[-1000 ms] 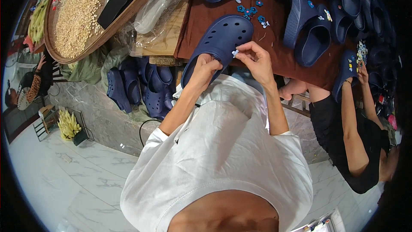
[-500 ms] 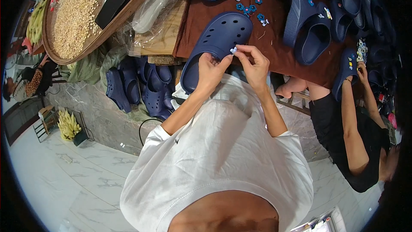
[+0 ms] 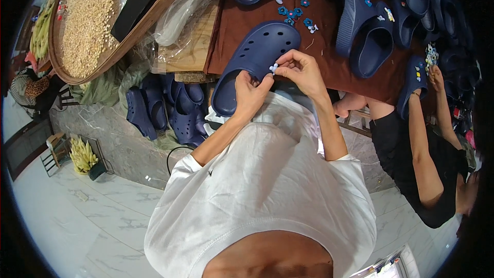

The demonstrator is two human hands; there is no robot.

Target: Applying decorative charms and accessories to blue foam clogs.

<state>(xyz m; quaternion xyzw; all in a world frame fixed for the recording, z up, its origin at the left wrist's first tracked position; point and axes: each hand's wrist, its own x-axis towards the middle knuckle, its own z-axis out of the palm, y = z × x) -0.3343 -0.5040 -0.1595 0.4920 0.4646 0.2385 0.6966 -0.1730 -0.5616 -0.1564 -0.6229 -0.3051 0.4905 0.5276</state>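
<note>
Left hand (image 3: 250,91) is bracing the navy clog (image 3: 256,64) on the brown counter (image 3: 339,67), grip closed on its edge. Right hand (image 3: 300,70) is pinching a small white charm (image 3: 274,67) at a hole; pressing it in probably needs careful alignment.

You have one navy clog (image 3: 257,56) in hand, one pale charm (image 3: 274,67) pinched, roughly seven loose charms (image 3: 294,14) on the tabletop (image 3: 329,62), and one grain tray (image 3: 87,20).
</note>
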